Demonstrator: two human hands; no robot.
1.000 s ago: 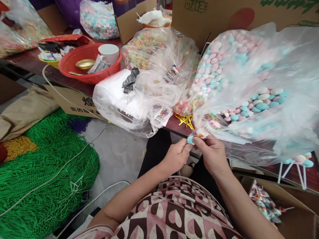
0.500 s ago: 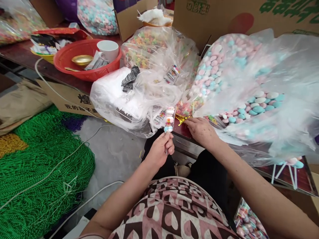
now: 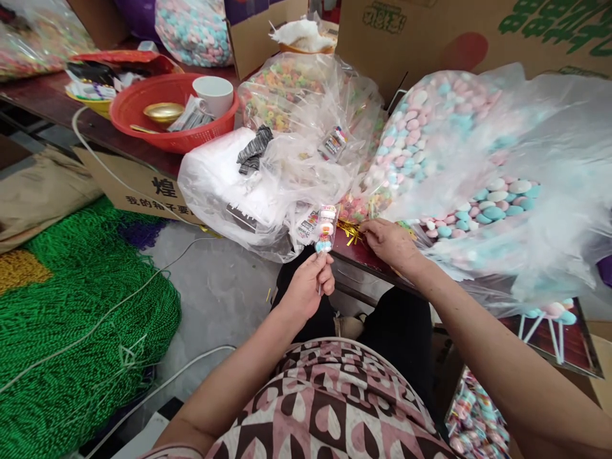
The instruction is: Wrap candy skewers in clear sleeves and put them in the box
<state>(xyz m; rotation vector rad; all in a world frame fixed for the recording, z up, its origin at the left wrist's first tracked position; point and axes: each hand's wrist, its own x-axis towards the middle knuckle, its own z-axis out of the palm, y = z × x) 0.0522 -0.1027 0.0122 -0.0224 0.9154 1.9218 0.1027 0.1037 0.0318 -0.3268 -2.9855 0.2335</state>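
Observation:
My left hand (image 3: 310, 284) is closed round the stick of a wrapped candy skewer (image 3: 326, 228), whose pink, white and blue pieces stand upright in clear film above my fingers. At the table's front edge, the bent fingers of my right hand (image 3: 389, 243) are at a small heap of gold twist ties (image 3: 351, 231). Whether a tie is between those fingertips is too small to tell. Beyond that hand lies a large clear bag of pink, white and blue candies (image 3: 411, 137). A white plastic bag (image 3: 224, 185) with a dark striped cloth (image 3: 254, 150) on it lies left of the skewer.
A red basket (image 3: 129, 121) holding a white cup (image 3: 213, 95) and a gold bowl stands at the back left. Candy sticks (image 3: 549, 315) jut from the table's right end. Green cords (image 3: 95, 319) cover the floor at left. Wrapped candies (image 3: 478, 417) lie below right.
My right hand has shifted slightly at the gold twist ties, its fingers drawing a little up and right. My left hand keeps its hold on the candy skewer. The view has moved slightly.

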